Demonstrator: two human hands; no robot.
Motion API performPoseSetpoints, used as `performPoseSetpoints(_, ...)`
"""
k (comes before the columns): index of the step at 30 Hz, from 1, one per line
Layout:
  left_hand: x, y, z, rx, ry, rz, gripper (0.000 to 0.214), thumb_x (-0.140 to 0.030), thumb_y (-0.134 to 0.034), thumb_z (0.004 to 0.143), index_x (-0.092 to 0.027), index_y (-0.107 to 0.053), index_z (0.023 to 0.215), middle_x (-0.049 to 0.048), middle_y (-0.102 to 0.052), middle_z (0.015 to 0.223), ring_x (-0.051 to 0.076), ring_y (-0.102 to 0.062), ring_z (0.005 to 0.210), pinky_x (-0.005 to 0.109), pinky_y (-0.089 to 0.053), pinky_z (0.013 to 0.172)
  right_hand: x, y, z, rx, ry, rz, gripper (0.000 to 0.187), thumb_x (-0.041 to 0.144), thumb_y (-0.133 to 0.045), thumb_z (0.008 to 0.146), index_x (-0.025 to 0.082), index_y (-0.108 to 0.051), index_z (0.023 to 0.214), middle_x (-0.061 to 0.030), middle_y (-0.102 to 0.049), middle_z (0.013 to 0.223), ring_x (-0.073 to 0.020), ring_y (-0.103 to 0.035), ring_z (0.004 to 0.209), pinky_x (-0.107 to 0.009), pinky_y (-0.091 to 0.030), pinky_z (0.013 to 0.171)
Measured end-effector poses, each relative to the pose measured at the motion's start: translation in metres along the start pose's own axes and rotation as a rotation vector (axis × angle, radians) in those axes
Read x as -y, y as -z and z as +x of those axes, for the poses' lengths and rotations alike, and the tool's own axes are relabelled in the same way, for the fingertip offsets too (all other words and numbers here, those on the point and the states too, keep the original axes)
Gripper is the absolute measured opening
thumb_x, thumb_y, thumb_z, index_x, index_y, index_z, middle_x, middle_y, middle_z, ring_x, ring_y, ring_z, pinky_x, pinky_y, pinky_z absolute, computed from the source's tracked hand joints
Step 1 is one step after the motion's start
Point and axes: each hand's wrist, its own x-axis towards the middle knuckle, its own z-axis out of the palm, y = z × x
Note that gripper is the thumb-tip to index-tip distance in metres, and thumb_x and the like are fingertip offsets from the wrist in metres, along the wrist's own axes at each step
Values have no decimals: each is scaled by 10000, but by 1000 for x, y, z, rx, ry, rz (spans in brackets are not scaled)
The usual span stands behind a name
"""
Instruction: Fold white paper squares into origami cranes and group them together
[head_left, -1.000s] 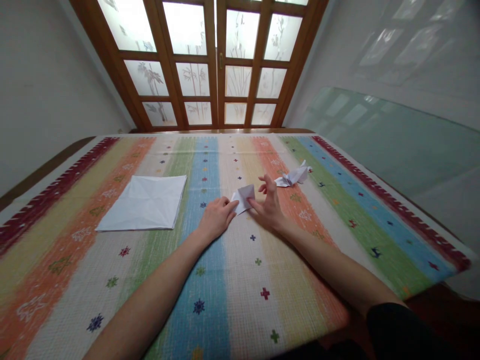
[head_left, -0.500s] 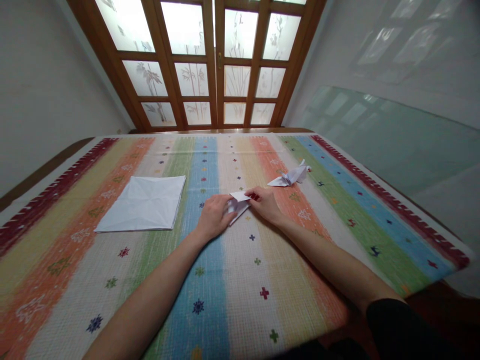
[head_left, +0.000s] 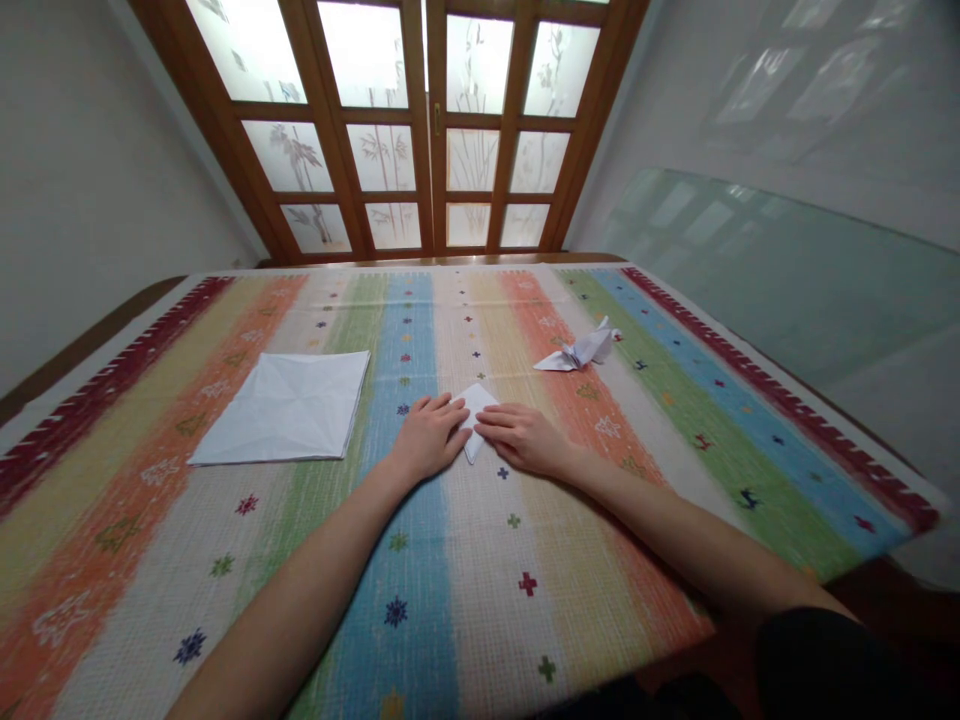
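Note:
A small piece of folded white paper [head_left: 474,412] lies on the tablecloth between my hands, its shape like a diamond with one point towards me. My left hand [head_left: 431,437] rests on its left side, fingers stretched out and thumb near the middle. From the other side, my right hand [head_left: 525,437] lies across the right edge with its fingers flat and extended. Both hands cover the side corners of the paper. A finished paper crane [head_left: 579,350] stands beyond my right hand.
To the left lies a stack of square white paper sheets [head_left: 289,408] with crease marks. A striped, patterned tablecloth [head_left: 300,600] covers the table. Behind the table are wooden doors with frosted panes [head_left: 384,158], and a glass panel [head_left: 750,260] leans on the right.
The raised flap of the paper has come down flat. My right hand has gone from pinching the flap to lying flat on the paper, and my left fingers have spread.

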Motion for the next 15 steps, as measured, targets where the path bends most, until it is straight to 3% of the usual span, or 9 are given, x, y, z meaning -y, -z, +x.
performPoseSetpoints(5, -5, 7, -8, 169, -14, 120, 582, -510, -412, 938, -157, -455, 1398, 131, -433, 1487, 325, -350, 1395, 568, -241, 1122, 21, 6, -9, 63, -15, 152, 346, 147, -492, 879, 134, -675, 1172, -138, -676, 1212, -238, -613, 1174, -424, -476, 1034)
performPoseSetpoints(10, -7, 9, -9, 247, -10, 141, 749, -623, -442, 880, -147, -375, 1455, 168, -346, 1530, 363, -263, 1431, 611, -150, 1137, 24, 10, -13, 40, -114, 364, 288, 162, -549, 840, 195, -713, 1075, -92, -712, 1143, -221, -635, 1130, -422, -476, 1021)
performPoseSetpoints(12, -7, 9, -9, 240, -9, 121, 742, -621, -474, 865, -172, -391, 1450, 175, -345, 1529, 382, -255, 1430, 628, -147, 1128, 19, 10, -9, -43, -253, 411, 233, 185, -568, 845, 208, -720, 1020, -84, -726, 1080, -216, -653, 1065, -417, -496, 971)
performPoseSetpoints(15, -7, 6, -9, 219, 6, 78, 701, -602, -526, 847, -225, -430, 1429, 195, -330, 1531, 415, -256, 1422, 654, -165, 1103, 8, 8, 1, -211, -594, 389, 270, 209, -615, 823, 173, -680, 1082, -123, -697, 1086, -236, -646, 1002, -426, -504, 898)
